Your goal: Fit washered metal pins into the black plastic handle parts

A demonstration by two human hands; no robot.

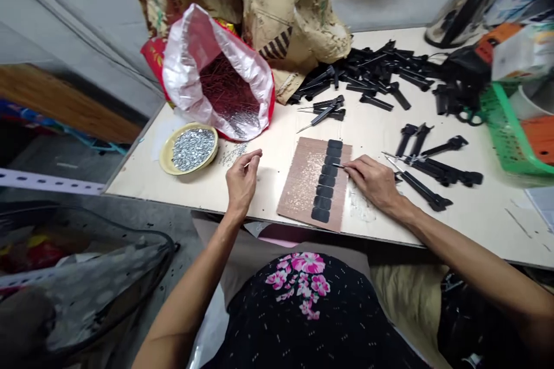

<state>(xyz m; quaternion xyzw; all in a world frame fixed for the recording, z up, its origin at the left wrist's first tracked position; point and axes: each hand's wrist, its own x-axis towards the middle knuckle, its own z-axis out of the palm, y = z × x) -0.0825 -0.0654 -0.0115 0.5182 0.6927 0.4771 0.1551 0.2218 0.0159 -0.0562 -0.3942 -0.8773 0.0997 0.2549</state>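
My right hand (pixel 374 182) is at the right side of a brown board (pixel 298 184). Its fingertips pinch a small thin dark rod (pixel 338 165), whose tip is over a column of black rounded-square pieces (pixel 325 180) on the board. My left hand (pixel 242 181) hovers left of the board with thumb and fingers drawn together; anything between them is too small to make out. Near it is a yellow bowl (pixel 164 162) filled with small shiny metal pieces (pixel 193 149). A few more such bits (pixel 232 153) lie scattered on the table between bowl and hand.
Behind the bowl, a red-and-white bag (pixel 182 69) gapes open with thin reddish sticks inside. Black slim parts (pixel 385 69) are heaped at the back, with smaller groups (pixel 433 161) to the right. A green basket (pixel 506 138) and a glass jug (pixel 470 3) stand at the right.
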